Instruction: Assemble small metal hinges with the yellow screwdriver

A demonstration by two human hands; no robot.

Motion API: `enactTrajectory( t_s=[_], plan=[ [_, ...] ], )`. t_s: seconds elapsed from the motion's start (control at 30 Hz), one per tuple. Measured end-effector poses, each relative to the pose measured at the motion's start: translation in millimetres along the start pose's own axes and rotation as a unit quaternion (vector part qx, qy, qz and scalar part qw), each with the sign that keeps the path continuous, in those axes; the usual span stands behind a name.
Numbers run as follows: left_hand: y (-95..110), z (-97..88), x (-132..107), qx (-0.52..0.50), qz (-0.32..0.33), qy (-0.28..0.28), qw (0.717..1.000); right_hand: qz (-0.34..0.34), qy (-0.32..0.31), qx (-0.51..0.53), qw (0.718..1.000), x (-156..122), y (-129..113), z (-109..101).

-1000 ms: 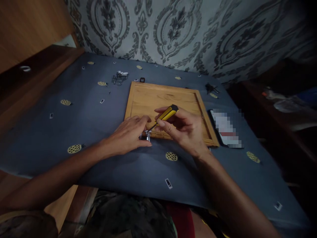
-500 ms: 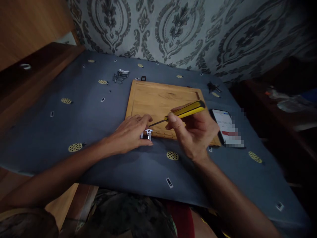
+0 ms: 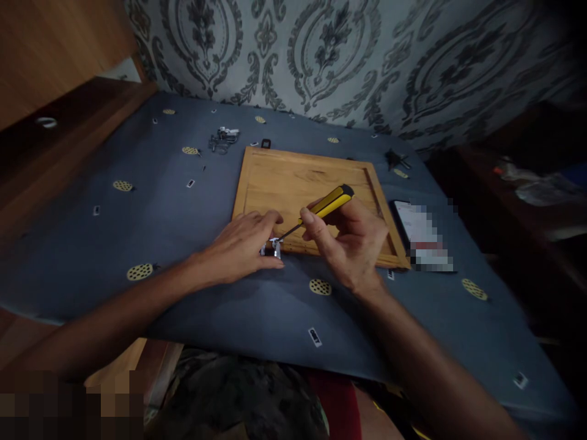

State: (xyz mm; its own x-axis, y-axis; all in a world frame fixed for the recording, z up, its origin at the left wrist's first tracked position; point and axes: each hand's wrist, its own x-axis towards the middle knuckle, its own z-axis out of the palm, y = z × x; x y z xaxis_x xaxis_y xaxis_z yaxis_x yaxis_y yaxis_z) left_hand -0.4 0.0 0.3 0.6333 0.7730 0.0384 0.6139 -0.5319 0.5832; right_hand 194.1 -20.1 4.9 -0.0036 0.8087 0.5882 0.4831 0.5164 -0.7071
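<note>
My right hand [image 3: 351,244] grips a yellow-and-black screwdriver [image 3: 328,205], its handle slanting up to the right. The thin shaft points down-left, and its tip meets a small shiny metal fitting [image 3: 276,244] at the near edge of a wooden board [image 3: 284,177]. My left hand [image 3: 245,247] holds that fitting against the board's edge, with fingers on top and thumb below. Part of the fitting is hidden by my fingers, and its exact kind is not clear. The board is rectangular with a raised rim and lies flat on the table.
A dark tablecloth [image 3: 174,226] with pineapple prints covers the table. Several small metal pieces [image 3: 224,139] lie at the back left, beyond a tiny dark piece [image 3: 204,168]. A phone [image 3: 417,229] lies right of the board, a black object [image 3: 397,160] behind it. Patterned wallpaper [image 3: 321,55] rises behind.
My right hand has moved slightly left, tilting the screwdriver more steeply and bringing its tip down onto the metal fitting. My left hand stays in place.
</note>
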Motion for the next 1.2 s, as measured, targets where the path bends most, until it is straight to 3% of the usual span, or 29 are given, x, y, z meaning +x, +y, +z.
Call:
enactTrajectory(
  t_s=[0.3,0.53,0.73,0.9,1.2],
  plan=[
    [0,-1.0,0,-0.009,-0.001,-0.006,1.0,0.003,-0.017,0.017,1.0,1,2,0],
    [0,0.6,0,-0.002,0.005,0.007,1.0,0.089,-0.074,0.144,0.983,6,2,2],
    [-3,2.0,0,-0.009,0.014,0.012,1.0,0.1,-0.117,0.176,0.972,10,-8,-6],
    [-4,2.4,0,-0.001,0.016,0.015,1.0,0.087,-0.132,0.155,0.975,12,-10,-9],
    [-1,0.4,0,0.003,0.004,0.003,1.0,0.011,-0.047,0.0,0.999,4,-1,-4]
  ],
)
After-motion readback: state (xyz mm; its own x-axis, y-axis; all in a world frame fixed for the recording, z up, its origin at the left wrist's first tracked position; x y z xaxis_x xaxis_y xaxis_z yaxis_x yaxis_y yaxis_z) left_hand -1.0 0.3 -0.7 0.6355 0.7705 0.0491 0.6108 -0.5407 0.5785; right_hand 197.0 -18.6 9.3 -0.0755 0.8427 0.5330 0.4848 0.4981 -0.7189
